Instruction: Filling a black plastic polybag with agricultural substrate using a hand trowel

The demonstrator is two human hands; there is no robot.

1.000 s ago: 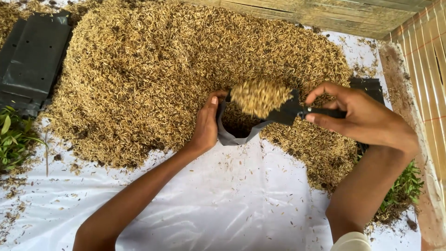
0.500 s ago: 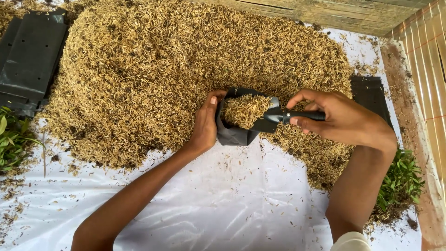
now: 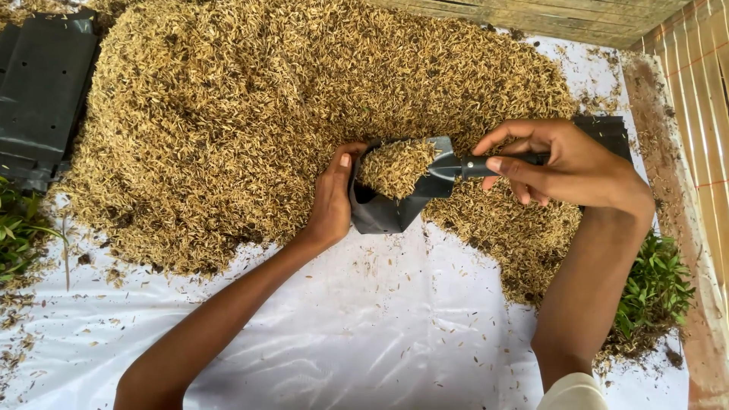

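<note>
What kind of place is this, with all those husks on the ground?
Probably a plant nursery potting spot: a big heap of rice husks on a white sheet, flat black grow bags stacked at the side, and small green seedlings nearby.

A plant nursery potting spot is shown: a heap of husks [image 3: 304,114] is spread on a white sheet [image 3: 364,334], black grow bags [image 3: 42,91] are stacked at its left edge, and seedlings [image 3: 653,288] are laid at its right edge beside a bamboo wall [image 3: 702,83].
</note>
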